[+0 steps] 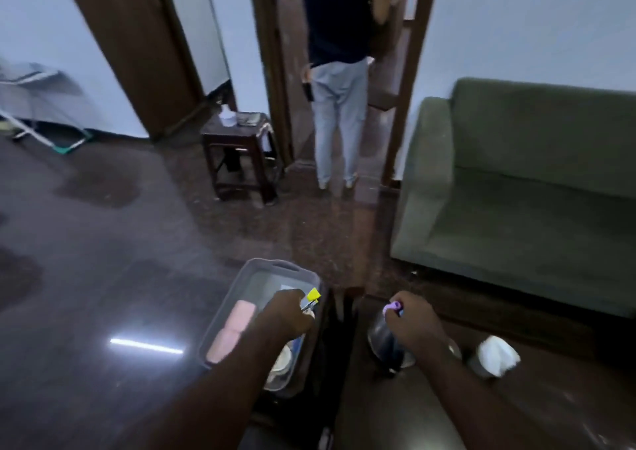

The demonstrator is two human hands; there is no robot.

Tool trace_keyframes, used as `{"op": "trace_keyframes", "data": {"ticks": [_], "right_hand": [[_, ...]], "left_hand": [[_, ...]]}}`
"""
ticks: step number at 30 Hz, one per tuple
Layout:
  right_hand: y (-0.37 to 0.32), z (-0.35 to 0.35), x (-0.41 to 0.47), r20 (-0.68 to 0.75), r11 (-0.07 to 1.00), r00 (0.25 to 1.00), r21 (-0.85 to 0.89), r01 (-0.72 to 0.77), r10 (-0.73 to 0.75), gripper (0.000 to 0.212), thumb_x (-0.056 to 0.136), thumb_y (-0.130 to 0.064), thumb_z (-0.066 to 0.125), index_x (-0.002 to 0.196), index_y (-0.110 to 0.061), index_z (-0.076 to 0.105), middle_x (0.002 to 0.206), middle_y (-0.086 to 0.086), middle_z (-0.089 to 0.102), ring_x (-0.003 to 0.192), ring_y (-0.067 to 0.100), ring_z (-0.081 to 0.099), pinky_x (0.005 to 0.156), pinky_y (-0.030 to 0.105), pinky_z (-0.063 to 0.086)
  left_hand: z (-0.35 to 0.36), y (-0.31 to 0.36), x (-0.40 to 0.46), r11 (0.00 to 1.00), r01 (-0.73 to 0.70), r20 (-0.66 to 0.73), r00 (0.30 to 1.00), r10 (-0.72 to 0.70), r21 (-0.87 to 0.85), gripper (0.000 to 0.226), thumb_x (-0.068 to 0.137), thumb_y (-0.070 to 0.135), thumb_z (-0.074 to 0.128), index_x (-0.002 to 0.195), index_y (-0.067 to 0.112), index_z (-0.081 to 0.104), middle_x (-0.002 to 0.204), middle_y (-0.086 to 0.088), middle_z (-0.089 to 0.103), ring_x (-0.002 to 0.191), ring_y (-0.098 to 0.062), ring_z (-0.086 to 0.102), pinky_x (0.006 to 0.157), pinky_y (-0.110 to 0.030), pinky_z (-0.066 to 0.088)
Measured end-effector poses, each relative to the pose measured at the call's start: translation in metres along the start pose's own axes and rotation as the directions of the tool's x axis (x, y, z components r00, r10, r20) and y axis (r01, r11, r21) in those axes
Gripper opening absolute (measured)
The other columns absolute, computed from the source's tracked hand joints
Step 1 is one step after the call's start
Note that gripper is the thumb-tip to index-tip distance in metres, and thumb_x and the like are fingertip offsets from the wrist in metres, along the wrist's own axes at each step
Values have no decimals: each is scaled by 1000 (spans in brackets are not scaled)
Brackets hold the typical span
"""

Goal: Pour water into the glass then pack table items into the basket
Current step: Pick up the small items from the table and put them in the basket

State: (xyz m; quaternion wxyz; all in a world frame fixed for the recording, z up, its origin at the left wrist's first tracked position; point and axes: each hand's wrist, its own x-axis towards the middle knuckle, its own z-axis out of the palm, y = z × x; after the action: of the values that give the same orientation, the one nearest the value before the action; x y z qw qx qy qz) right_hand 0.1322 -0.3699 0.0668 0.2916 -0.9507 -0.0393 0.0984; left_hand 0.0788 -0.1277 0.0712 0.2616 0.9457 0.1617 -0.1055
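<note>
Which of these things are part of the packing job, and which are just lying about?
Job: grey basket, pink item inside it, yellow-tipped item in left hand, purple-capped bottle under right hand, white cloth.

Lying about: green sofa, wooden stool.

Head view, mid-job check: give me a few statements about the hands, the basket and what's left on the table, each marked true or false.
1. The left hand holds a small item with a yellow end over the grey basket. True.
2. The basket holds nothing. False: a pink item lies inside it, with other things near its close end.
3. The right hand rests on the green sofa. False: it grips a purple-topped object above the dark table.
4. A white crumpled item sits on the table to the right of the right hand. True.
5. A person stands in the doorway beyond. True.
</note>
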Motion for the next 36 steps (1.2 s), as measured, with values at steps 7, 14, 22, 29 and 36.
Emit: {"op": "trace_keyframes", "data": {"ticks": [7, 14, 22, 29, 36], "right_hand": [[-96, 101, 39, 157, 996, 984, -30, 88, -82, 10, 90, -24, 54, 85, -18, 61, 98, 3, 67, 98, 27, 62, 85, 37, 49], [-119, 228, 123, 269, 983, 950, -48, 178, -159, 7, 94, -25, 54, 93, -22, 60, 105, 2, 66, 106, 24, 61, 88, 37, 48], [-129, 332, 206, 230, 958, 938, -58, 281, -261, 20, 96, -23, 48, 105, -11, 61, 116, 17, 63, 110, 36, 60, 90, 42, 48], [-128, 364, 217, 253, 962, 947, -132, 237, -198, 23, 91, -27, 51, 106, -18, 66, 111, 12, 68, 106, 37, 65, 85, 39, 52], [-132, 369, 217, 262, 985, 954, -52, 167, -148, 25, 89, -28, 54, 111, -19, 64, 113, 13, 68, 107, 38, 64, 85, 41, 52]], "left_hand": [[-38, -110, 49, 994, 95, -34, 995, -97, -51, 24, 80, 21, 61, 98, 7, 66, 106, -16, 69, 103, -33, 63, 84, -35, 47], [-4, -171, 152, 988, 147, -159, 975, -153, -49, 22, 86, 30, 56, 102, 19, 65, 109, -8, 69, 104, -29, 66, 84, -35, 52], [70, -220, 231, 980, 196, -262, 944, -199, -38, 33, 81, 27, 62, 114, 23, 65, 108, -9, 72, 102, -33, 68, 83, -37, 55], [94, -227, 251, 978, 204, -241, 952, -188, 42, 17, 85, 22, 62, 101, 17, 63, 105, -11, 71, 100, -35, 67, 77, -36, 52], [95, -223, 261, 984, 178, -241, 956, -166, 30, 14, 89, 22, 58, 101, 17, 63, 104, -10, 71, 99, -34, 68, 76, -37, 52]]}}
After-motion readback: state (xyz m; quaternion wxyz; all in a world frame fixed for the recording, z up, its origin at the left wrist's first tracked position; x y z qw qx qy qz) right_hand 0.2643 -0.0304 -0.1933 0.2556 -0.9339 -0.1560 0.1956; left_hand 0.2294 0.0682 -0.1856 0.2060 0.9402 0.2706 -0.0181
